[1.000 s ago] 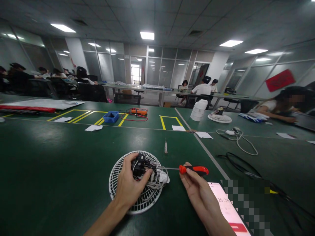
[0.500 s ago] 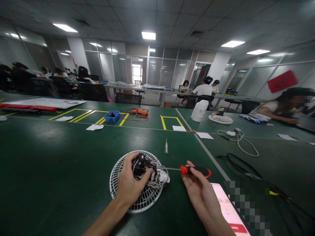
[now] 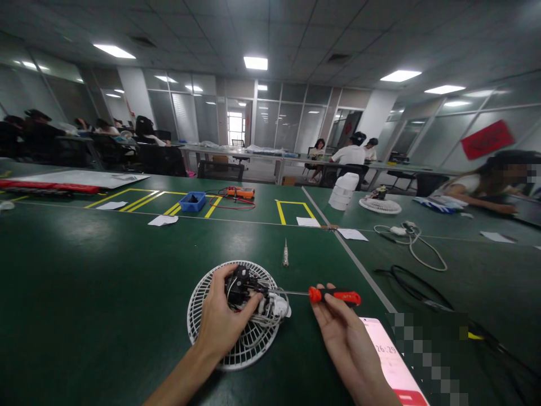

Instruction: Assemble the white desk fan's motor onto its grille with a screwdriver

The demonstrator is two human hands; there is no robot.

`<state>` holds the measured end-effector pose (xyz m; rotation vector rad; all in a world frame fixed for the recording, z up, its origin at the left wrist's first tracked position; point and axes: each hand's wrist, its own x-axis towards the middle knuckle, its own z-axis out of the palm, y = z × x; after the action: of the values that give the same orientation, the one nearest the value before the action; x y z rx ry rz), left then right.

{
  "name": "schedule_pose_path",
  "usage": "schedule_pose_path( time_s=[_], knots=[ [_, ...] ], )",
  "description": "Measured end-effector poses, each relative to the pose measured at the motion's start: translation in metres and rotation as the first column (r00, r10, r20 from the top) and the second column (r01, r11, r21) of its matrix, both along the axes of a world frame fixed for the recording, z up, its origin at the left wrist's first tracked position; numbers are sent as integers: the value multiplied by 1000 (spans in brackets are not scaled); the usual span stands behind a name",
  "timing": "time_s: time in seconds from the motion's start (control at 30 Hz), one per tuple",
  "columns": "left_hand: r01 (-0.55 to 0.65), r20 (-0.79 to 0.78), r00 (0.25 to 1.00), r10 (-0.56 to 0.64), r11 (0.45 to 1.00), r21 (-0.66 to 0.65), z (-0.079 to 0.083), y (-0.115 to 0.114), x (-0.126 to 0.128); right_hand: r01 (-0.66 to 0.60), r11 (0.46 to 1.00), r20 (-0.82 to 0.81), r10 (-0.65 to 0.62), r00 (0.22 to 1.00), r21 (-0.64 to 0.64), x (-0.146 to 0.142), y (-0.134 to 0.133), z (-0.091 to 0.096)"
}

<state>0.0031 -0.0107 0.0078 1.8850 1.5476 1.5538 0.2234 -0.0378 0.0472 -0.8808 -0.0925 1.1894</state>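
A white round fan grille (image 3: 211, 344) lies on the green table in front of me. On it sits a small black motor unit (image 3: 240, 283) with white wires and a white plug. My left hand (image 3: 222, 321) is wrapped round the motor unit and holds it on the grille. My right hand (image 3: 338, 332) pinches the red-and-black handle of a screwdriver (image 3: 333, 295). The screwdriver's thin shaft runs left, with its tip at the motor unit.
A loose screwdriver bit (image 3: 285, 253) lies just beyond the grille. A phone with a pink screen (image 3: 391, 361) rests by my right wrist. Black cable (image 3: 414, 287) and white cable (image 3: 412, 237) lie to the right. A blue bin (image 3: 192, 201) and other people are farther off.
The view shifted slightly. Both hands keep their hold, and the screwdriver handle has turned a little in my right fingers.
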Motion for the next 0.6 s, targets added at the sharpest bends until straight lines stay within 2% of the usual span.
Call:
schedule_pose_path(
  time_s=[0.17, 0.37, 0.6],
  knots=[
    [-14, -8, 1000, 14, 1000, -7, -1, 0, 0, 0, 1000, -42, -1, 999, -23, -2, 1, 1],
    [-19, -7, 1000, 19, 1000, 4, 0, 1, 1, -21, 1000, 49, 22, 999, -18, -1, 3, -5],
    [-21, -28, 999, 21, 1000, 12, 0, 0, 1, -11, 1000, 39, 11, 999, -18, 2, 2, -3]
  ],
)
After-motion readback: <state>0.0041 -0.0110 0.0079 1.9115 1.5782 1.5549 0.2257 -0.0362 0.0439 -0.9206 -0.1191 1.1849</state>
